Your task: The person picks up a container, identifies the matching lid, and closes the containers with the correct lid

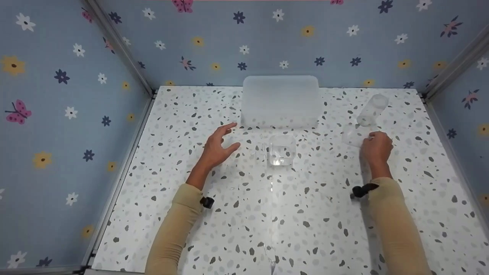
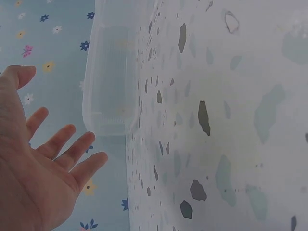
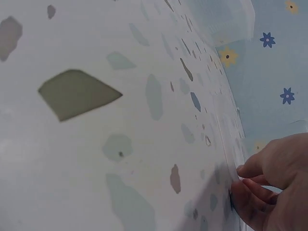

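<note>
My right hand (image 1: 377, 148) pinches the edge of a thin, clear plastic piece (image 1: 352, 135) that lies nearly flat on the right side of the table. In the right wrist view, the thumb and curled fingers (image 3: 250, 195) meet low at the tabletop. Just beyond, a clear tumbler-like container (image 1: 373, 110) lies tilted. My left hand (image 1: 218, 147) holds nothing, its thumb and fingers spread apart to the left of a small clear square container (image 1: 282, 151). That container has what looks like a clear handle on its left side.
A large frosted plastic bin (image 1: 280, 101) stands at the table's back edge, in the middle. Speckled white tabletop (image 1: 237, 225) runs under everything. Flowered blue panels (image 1: 267, 38) wall the table at the back and both sides.
</note>
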